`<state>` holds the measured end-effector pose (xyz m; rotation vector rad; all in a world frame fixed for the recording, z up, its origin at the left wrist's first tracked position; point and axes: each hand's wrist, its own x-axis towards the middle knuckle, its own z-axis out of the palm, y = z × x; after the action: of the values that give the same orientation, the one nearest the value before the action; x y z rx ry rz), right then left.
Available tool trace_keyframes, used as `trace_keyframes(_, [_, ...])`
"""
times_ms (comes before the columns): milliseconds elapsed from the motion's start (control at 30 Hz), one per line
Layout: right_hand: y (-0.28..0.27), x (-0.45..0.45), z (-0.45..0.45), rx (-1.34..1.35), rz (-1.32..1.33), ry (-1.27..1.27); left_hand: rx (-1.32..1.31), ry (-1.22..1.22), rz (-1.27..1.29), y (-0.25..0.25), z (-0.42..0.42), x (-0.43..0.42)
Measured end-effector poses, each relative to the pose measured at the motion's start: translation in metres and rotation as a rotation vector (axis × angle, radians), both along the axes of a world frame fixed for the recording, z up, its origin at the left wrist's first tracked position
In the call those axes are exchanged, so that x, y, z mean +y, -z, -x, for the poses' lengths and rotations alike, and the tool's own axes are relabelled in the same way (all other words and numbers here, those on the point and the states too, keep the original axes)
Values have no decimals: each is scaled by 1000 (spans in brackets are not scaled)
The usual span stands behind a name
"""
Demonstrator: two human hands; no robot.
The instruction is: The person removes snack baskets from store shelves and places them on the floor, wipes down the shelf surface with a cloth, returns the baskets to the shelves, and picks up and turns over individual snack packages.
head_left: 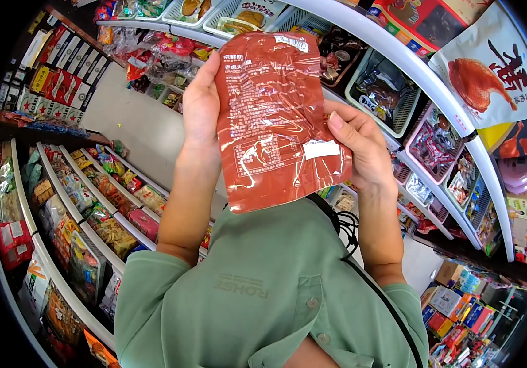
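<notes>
A reddish-brown sealed pouch (269,122) with white print, a barcode at its top and a blank white label lower down is held up in front of the green shirt. My left hand (202,104) grips its left edge, with the thumb along the side and the other fingers mostly hidden behind. On the right edge, my right hand (361,138) is closed on the pouch, its thumb resting on the front and its fingers partly behind. The pouch is slightly tilted and its glossy surface is creased.
Curved shelves (73,208) of packaged snacks stand at the left. Shelves with plastic baskets (383,92) curve along the top and right, near my right hand. A white bag (490,67) with a drumstick picture is at upper right. Stacked boxes (444,300) are at lower right.
</notes>
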<state>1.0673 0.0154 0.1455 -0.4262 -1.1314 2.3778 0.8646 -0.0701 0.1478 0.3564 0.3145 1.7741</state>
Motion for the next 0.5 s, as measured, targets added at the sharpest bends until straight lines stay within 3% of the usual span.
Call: trace_keyframes(500, [-3,-4,9,-52,30,26,-46,48,56,22,16,1])
